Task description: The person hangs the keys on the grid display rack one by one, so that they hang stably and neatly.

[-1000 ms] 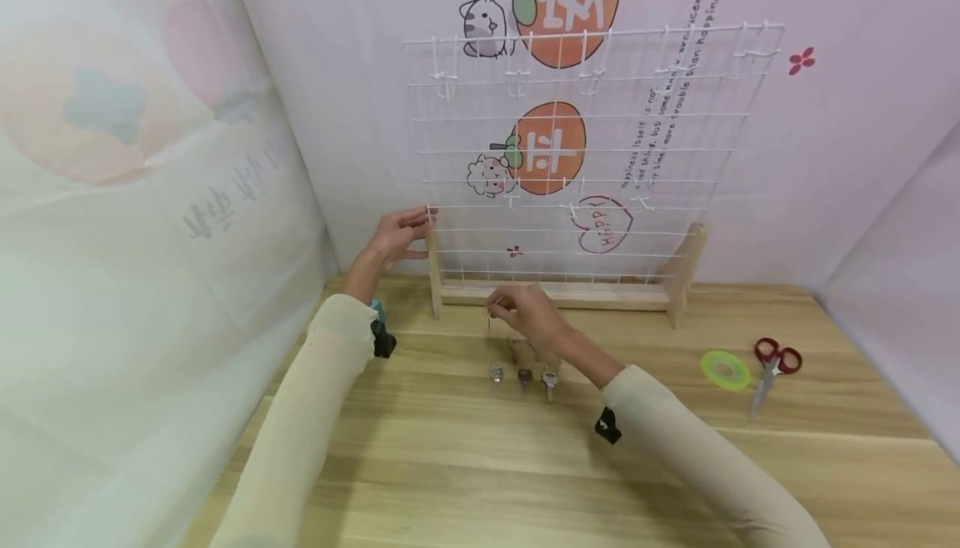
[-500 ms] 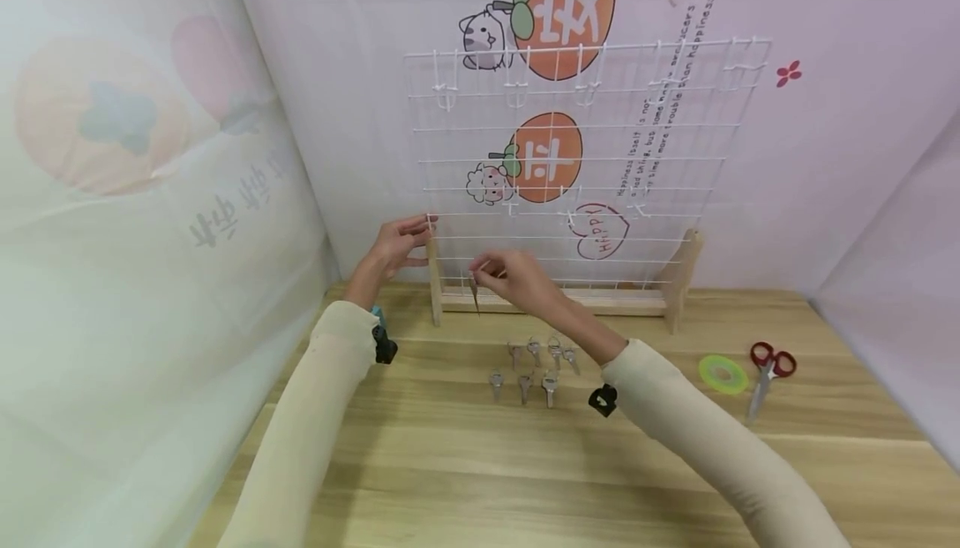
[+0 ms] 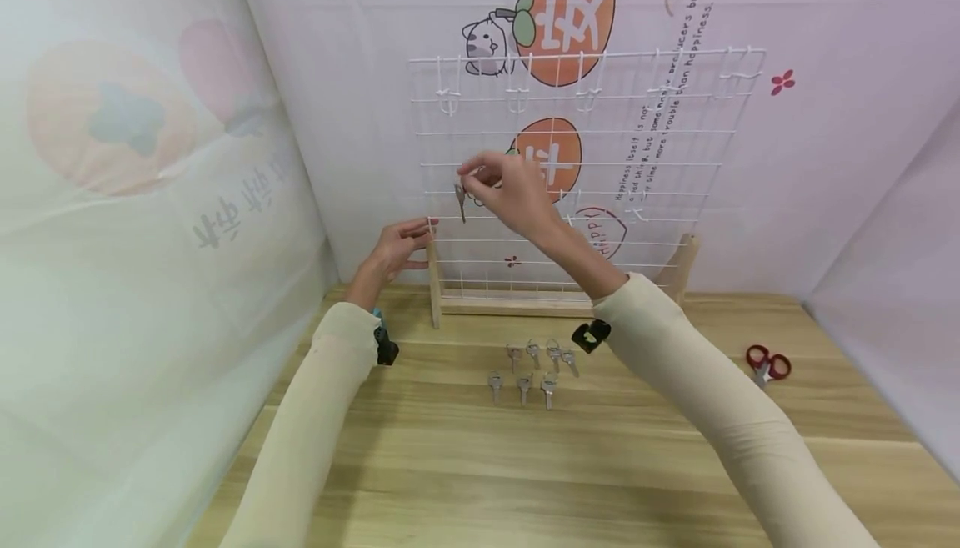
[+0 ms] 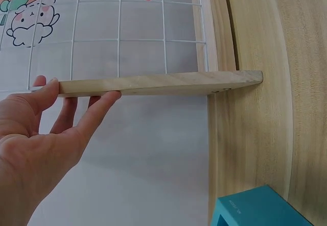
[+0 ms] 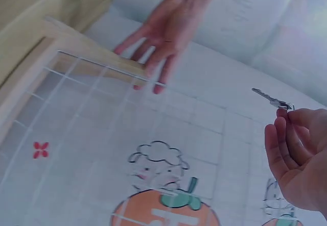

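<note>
In the head view my right hand (image 3: 513, 189) pinches a small metal key (image 3: 461, 202) by its ring end, with the blade hanging down. It is raised before the left part of a white wire grid rack (image 3: 480, 133). In the right wrist view the key (image 5: 273, 101) stands apart from the grid, between thumb and fingers. My left hand (image 3: 397, 248) grips the upper end of the rack's left wooden support (image 4: 168, 80), with thumb and fingers on either side of it. Several keys (image 3: 548, 392) lie in two rows on the wooden table (image 3: 450, 465).
White hooks (image 3: 448, 99) hang along the grid's top bar, and a few more sit lower down. Red-handled scissors (image 3: 767, 364) lie at the right, partly behind the right sleeve. A teal box (image 4: 260, 208) stands beside the left support. Printed cloth (image 3: 360, 114) hangs behind the rack.
My right hand has risen from near the table, carrying the key up in front of the grid. The left hand stays on the support. The right sleeve now covers the yellow-green ring.
</note>
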Available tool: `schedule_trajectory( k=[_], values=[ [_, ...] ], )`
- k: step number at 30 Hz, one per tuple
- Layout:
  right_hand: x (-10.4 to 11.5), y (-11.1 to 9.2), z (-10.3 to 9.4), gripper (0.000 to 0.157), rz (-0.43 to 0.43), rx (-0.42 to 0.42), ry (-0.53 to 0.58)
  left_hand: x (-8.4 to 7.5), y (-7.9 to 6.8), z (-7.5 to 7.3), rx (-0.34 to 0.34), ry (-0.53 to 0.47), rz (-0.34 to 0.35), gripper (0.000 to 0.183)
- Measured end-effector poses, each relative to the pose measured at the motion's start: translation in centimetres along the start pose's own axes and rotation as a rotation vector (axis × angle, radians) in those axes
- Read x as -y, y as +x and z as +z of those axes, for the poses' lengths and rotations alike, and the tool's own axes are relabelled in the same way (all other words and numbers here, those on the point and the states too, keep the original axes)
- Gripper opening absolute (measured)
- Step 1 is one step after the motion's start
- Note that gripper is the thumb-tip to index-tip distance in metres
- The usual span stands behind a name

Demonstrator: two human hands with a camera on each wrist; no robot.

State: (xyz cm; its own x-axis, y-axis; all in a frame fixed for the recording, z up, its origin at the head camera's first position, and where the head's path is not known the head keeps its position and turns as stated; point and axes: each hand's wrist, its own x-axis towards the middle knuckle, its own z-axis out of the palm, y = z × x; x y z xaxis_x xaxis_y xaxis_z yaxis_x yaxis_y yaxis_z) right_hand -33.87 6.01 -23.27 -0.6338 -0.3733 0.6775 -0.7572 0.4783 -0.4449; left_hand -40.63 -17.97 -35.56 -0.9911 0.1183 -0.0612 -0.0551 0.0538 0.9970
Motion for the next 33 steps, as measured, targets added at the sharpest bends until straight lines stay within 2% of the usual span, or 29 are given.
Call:
schedule_trajectory(
  k=[6, 16, 24, 33],
  values=[
    [1.9, 2.5, -1.0, 0.017, 0.009, -0.092, 0.033, 0.1, -0.1, -0.1, 0.001, 0.026, 0.002, 0.042],
    [3.6, 5.9, -2.0, 0.018, 0.057, -0.21, 0.097, 0.1, -0.1, -0.1, 0.009, 0.01, 0.011, 0.042],
    [3.9, 7.1, -1.9, 0.019, 0.063, -0.21, 0.073, 0.1, -0.4, -0.3, 0.018, 0.004, 0.016, 0.042],
    [3.5, 7.1, -1.9, 0.02, 0.105, -0.161, 0.091, 0.3, -0.1, -0.3, 0.024, -0.006, 0.027, 0.043]
  ],
)
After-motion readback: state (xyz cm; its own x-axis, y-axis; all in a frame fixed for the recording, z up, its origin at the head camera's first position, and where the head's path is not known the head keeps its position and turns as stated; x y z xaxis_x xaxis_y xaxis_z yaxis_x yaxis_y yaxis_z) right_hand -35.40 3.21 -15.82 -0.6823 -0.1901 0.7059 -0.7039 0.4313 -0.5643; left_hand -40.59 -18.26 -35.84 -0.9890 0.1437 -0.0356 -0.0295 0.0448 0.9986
